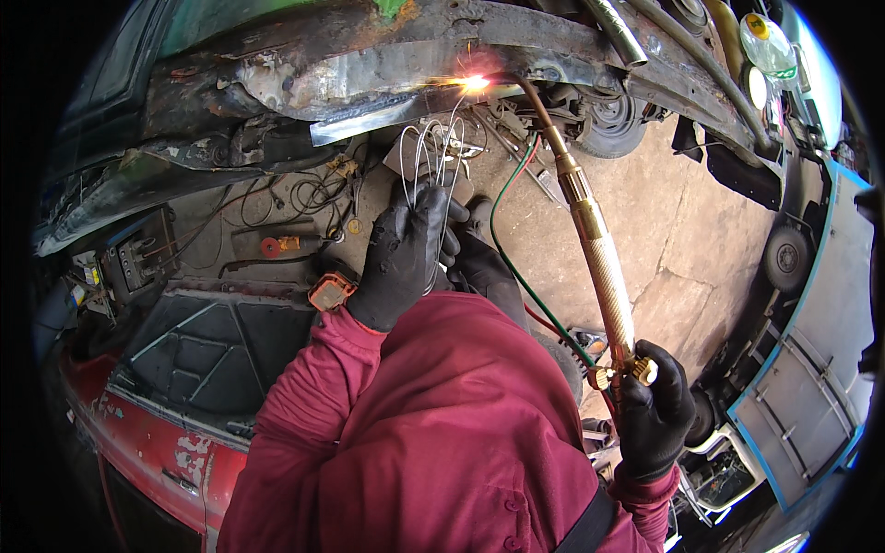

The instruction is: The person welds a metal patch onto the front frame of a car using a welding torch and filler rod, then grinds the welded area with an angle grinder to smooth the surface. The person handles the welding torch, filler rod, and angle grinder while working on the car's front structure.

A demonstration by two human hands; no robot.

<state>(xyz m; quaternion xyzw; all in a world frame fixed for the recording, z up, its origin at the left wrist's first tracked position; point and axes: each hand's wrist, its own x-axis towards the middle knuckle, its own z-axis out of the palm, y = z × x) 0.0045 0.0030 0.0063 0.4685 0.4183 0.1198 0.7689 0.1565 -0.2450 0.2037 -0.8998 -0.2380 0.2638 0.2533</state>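
My right hand [656, 410], in a black glove, grips the valve end of a long brass welding torch [599, 263]. Its bent tip reaches up to a rusty car body edge [304, 81], where a bright orange-white glow [476, 83] throws sparks. My left hand [401, 258], also gloved in black, is closed round a looped thin filler wire [408, 170]. One end of the wire runs up toward the glow. Just left of the glow, a shiny metal strip [364, 122] lies along the lower edge of the car body. An orange watch [332, 291] sits at my left wrist.
A green hose [502, 235] and a red one trail down from near the torch. Cables and an orange angle grinder [286, 244] lie on the concrete floor. A red car body part [138, 452] stands lower left, a blue-edged panel [811, 359] at right. A wheel [616, 124] is beyond the torch.
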